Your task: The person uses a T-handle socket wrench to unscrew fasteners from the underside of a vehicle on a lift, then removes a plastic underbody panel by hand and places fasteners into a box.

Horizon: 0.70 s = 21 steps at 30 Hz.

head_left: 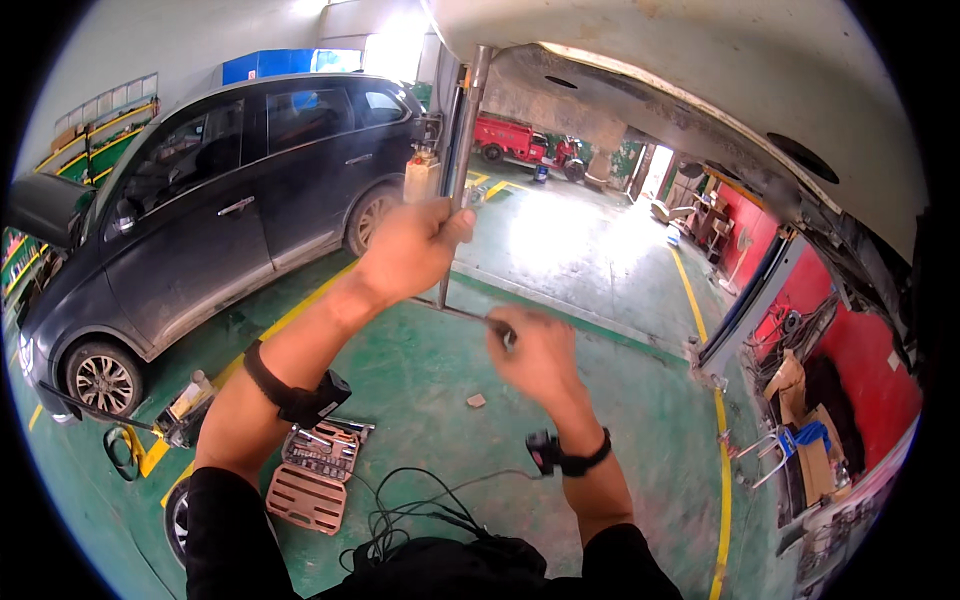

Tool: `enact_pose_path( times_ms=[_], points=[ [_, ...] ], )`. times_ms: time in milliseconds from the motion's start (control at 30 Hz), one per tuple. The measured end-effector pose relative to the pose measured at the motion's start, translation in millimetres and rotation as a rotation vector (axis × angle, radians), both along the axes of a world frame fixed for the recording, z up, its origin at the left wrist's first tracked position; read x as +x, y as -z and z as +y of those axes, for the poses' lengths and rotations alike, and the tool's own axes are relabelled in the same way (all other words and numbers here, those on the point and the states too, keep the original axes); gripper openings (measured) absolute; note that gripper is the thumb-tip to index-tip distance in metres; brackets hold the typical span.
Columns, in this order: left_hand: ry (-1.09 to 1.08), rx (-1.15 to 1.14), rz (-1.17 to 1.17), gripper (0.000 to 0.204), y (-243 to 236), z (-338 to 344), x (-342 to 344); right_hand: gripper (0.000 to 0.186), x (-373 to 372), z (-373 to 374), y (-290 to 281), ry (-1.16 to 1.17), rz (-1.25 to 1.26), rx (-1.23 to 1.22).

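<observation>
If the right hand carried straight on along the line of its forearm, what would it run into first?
Probably the upright metal rod, near where the left hand grips it; the right hand points up and leftward that way, though depth is unclear in this single view.

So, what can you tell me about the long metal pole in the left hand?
The pole is slim, round-looking and grey, apparently metal; it looks thicker above the left hand than below. It stands nearly upright, leaning right at the top, with the left hand closed around it. Its top comes near the raised vehicle's underside; contact is unclear. A thin bar crosses at its lower end, running to the right hand.
</observation>
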<state>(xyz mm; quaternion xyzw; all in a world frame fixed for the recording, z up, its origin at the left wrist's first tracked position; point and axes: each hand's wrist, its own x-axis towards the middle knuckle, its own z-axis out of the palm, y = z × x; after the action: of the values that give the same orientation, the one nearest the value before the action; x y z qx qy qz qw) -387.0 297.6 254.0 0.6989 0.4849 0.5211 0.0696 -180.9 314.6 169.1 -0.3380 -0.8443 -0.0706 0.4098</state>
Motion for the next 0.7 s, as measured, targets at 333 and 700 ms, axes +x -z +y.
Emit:
enact_pose_path(
  times_ms=[333, 700],
  points=[
    [0.071, 0.036, 0.085, 0.038, -15.3, -0.7, 13.0, 0.026, 20.5, 0.0, -97.5, -0.564, 0.424, -0.435],
    [0.222, -0.036, 0.016, 0.032, -8.0, -1.9, -5.3, 0.026, -45.5, 52.6, -179.3, -0.869, 0.119, -0.721]
  ],
)
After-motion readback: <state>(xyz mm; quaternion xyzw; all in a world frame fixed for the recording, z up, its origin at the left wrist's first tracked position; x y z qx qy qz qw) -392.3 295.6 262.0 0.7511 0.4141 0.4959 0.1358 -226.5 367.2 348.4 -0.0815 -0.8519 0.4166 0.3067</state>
